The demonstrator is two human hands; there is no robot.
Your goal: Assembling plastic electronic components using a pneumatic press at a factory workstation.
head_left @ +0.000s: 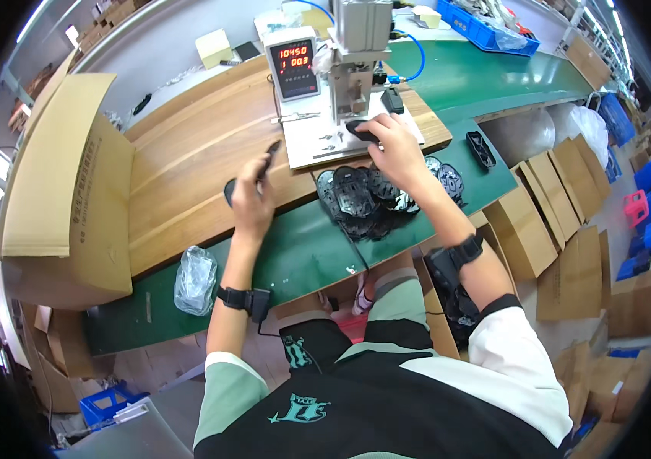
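My left hand [251, 200] is above the wooden board, its fingers closed round a dark piece. Black ends of that piece show on both sides of the fingers; the middle is hidden. At the bench press [356, 80], my right hand [396, 149] pinches a black rounded part [360, 130] on the white base plate [304, 147], just below the press head. Part of it is hidden by my fingers. Under my right wrist, a pile of black plastic shells [352, 195] lies along the green bench edge.
A control box [293, 69] with a lit red display stands left of the press. An open cardboard box [73, 191] occupies the left side. A clear plastic bag [196, 281] lies near the front edge. A black tray [481, 150] is at the right, beside cardboard boxes [524, 229].
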